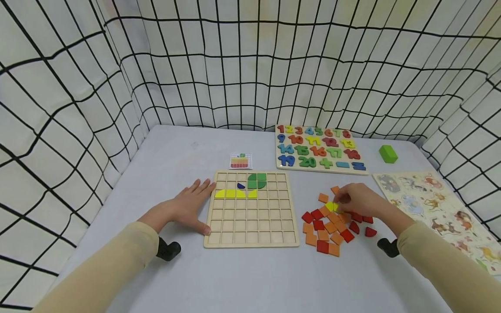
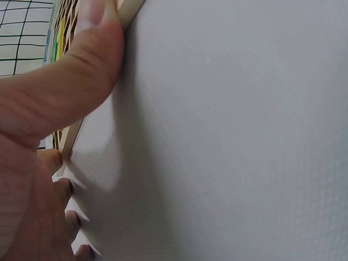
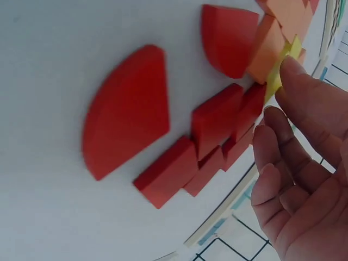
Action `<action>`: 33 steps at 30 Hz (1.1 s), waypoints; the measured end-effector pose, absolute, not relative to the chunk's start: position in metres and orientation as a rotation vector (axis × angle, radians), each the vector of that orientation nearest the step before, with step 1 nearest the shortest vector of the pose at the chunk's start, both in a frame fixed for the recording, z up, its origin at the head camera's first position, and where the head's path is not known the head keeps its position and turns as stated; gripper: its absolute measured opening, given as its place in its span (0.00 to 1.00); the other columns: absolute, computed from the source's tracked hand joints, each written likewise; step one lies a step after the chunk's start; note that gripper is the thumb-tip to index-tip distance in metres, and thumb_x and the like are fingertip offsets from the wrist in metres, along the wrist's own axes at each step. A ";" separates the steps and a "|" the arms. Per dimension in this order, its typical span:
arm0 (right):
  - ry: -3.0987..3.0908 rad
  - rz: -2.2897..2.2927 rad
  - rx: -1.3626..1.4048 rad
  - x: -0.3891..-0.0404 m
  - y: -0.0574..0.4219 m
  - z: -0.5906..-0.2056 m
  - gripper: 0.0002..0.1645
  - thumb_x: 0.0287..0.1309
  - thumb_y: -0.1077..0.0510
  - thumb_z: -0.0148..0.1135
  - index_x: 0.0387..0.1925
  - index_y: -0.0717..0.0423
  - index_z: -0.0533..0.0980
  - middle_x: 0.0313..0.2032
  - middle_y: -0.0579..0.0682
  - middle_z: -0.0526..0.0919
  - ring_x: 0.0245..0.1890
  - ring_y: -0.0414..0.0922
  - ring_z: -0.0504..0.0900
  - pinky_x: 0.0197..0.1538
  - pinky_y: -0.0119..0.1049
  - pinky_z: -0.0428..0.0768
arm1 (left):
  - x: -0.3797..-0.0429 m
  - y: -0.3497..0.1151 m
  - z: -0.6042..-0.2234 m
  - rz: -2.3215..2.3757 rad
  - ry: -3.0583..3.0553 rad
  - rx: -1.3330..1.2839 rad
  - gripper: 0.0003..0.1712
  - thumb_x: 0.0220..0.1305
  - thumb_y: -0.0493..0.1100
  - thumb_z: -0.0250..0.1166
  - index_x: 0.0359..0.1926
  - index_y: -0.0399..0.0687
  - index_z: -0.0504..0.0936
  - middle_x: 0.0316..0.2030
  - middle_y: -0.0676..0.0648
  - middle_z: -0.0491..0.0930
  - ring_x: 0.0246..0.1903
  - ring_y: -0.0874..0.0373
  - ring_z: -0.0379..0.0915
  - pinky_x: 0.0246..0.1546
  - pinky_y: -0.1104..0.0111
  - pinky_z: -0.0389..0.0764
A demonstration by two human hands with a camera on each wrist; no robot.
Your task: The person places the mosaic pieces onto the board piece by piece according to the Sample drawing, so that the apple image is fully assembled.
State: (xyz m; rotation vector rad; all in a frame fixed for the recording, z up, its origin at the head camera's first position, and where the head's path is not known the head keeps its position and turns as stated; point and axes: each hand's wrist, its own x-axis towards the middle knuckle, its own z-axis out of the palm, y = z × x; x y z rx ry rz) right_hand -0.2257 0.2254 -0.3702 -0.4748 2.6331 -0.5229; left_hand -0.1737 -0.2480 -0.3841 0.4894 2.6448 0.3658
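Observation:
A wooden grid board (image 1: pixel 252 224) lies flat on the table. In its upper cells are yellow pieces (image 1: pixel 231 194), green pieces (image 1: pixel 256 181) and one small blue piece (image 1: pixel 241 186). My left hand (image 1: pixel 188 206) rests with spread fingers against the board's left edge; the left wrist view shows its thumb (image 2: pixel 89 60) touching the rim. To the right of the board, my right hand (image 1: pixel 358 200) is over a loose pile of orange squares (image 1: pixel 330 227) and red pieces (image 1: pixel 322 246). Its thumb and fingertips pinch a yellow piece (image 3: pixel 273 81) at the top of the pile.
A small pattern card (image 1: pixel 240 161) lies behind the board. Farther back is a number puzzle (image 1: pixel 321 150), with a green block (image 1: pixel 388 154) to its right. An animal puzzle (image 1: pixel 442 213) lies at the right edge. Black netting (image 1: pixel 238 82) encloses the table.

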 end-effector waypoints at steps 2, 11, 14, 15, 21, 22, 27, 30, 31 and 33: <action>2.632 -0.508 -0.465 -0.224 0.228 -0.373 0.14 0.61 0.59 0.72 0.47 0.60 0.84 0.39 0.50 0.86 0.39 0.44 0.79 0.50 0.42 0.85 | -0.173 -0.248 -0.383 0.368 2.644 0.493 0.78 0.45 0.68 0.79 0.81 0.37 0.43 0.81 0.31 0.39 0.79 0.28 0.30 0.75 0.32 0.44; 2.671 -0.489 -0.499 -0.221 0.224 -0.372 0.10 0.58 0.60 0.74 0.38 0.56 0.79 0.33 0.48 0.81 0.37 0.45 0.76 0.44 0.37 0.80 | -0.170 -0.249 -0.381 0.381 2.641 0.495 0.78 0.45 0.67 0.80 0.81 0.36 0.43 0.81 0.31 0.38 0.79 0.28 0.30 0.75 0.32 0.43; 2.664 -0.510 -0.513 -0.220 0.224 -0.370 0.09 0.59 0.61 0.73 0.35 0.54 0.77 0.31 0.47 0.80 0.36 0.44 0.76 0.42 0.35 0.79 | -0.170 -0.249 -0.381 0.381 2.641 0.489 0.78 0.45 0.67 0.80 0.81 0.37 0.43 0.81 0.31 0.38 0.79 0.28 0.30 0.75 0.32 0.43; 2.662 -0.519 -0.517 -0.220 0.224 -0.369 0.09 0.60 0.62 0.72 0.34 0.54 0.77 0.31 0.47 0.80 0.36 0.44 0.76 0.42 0.35 0.79 | -0.170 -0.249 -0.381 0.381 2.641 0.490 0.78 0.45 0.67 0.80 0.81 0.37 0.43 0.81 0.31 0.38 0.79 0.28 0.30 0.75 0.32 0.43; 2.666 -0.627 -0.528 -0.224 0.214 -0.362 0.05 0.62 0.61 0.71 0.36 0.54 0.80 0.34 0.48 0.83 0.37 0.44 0.79 0.43 0.35 0.83 | -0.171 -0.249 -0.382 0.374 2.643 0.487 0.78 0.45 0.68 0.79 0.81 0.37 0.43 0.81 0.31 0.38 0.79 0.28 0.30 0.75 0.32 0.44; 2.666 -0.654 -0.527 -0.226 0.210 -0.362 0.05 0.62 0.61 0.71 0.37 0.54 0.80 0.35 0.48 0.84 0.38 0.44 0.79 0.44 0.35 0.83 | -0.172 -0.249 -0.382 0.372 2.644 0.487 0.78 0.45 0.68 0.79 0.81 0.37 0.43 0.81 0.31 0.39 0.79 0.28 0.30 0.75 0.32 0.44; 2.637 -0.786 -0.524 -0.235 0.177 -0.363 0.04 0.64 0.62 0.69 0.40 0.54 0.82 0.39 0.51 0.85 0.40 0.45 0.82 0.46 0.35 0.85 | -0.172 -0.249 -0.382 0.369 2.649 0.478 0.77 0.45 0.68 0.79 0.81 0.38 0.43 0.81 0.32 0.39 0.79 0.28 0.30 0.75 0.32 0.44; 2.619 -0.822 -0.555 -0.240 0.153 -0.364 0.04 0.65 0.62 0.68 0.41 0.53 0.83 0.41 0.51 0.85 0.41 0.46 0.83 0.46 0.35 0.85 | -0.172 -0.249 -0.382 0.368 2.645 0.470 0.77 0.45 0.68 0.79 0.81 0.38 0.43 0.81 0.32 0.39 0.80 0.29 0.30 0.76 0.33 0.43; 2.613 -0.834 -0.570 -0.242 0.144 -0.364 0.04 0.65 0.62 0.68 0.41 0.54 0.83 0.41 0.51 0.85 0.41 0.46 0.83 0.46 0.36 0.85 | -0.172 -0.248 -0.382 0.368 2.644 0.468 0.77 0.45 0.68 0.79 0.82 0.38 0.42 0.81 0.33 0.39 0.80 0.29 0.30 0.76 0.33 0.43; 2.600 -0.855 -0.597 -0.244 0.129 -0.365 0.04 0.66 0.61 0.68 0.41 0.54 0.83 0.41 0.51 0.85 0.40 0.45 0.84 0.47 0.36 0.85 | -0.172 -0.248 -0.383 0.371 2.643 0.467 0.78 0.45 0.68 0.79 0.82 0.39 0.42 0.81 0.33 0.38 0.80 0.30 0.30 0.76 0.34 0.43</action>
